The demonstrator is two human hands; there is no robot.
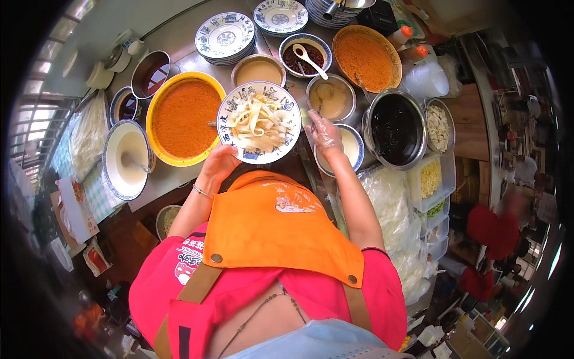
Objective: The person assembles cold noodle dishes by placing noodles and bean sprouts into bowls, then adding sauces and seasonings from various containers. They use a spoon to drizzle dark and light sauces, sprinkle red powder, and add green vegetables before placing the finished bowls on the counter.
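Observation:
My left hand (222, 163) grips the lower left rim of a blue-and-white patterned plate (229, 145). Broad pale noodles (263, 122) with white shreds are heaped on it. My right hand (324, 133), in a clear plastic glove, is at the near edge of a metal bowl (313, 94) of tan sauce. Its fingers are closed around the handle of a spoon (320, 108), whose bowl end lies in the sauce. Below that wrist is a blue-rimmed bowl of white liquid (350, 143), partly covered by my forearm.
Left of the plate stand a yellow-rimmed basin (150, 133) of orange-red seasoning and a white bowl (111, 157) with a ladle. Stacked plates (225, 35) are at the back. To the right are a pot of dark liquid (396, 128), clear tubs (434, 178) and plastic bags (382, 197).

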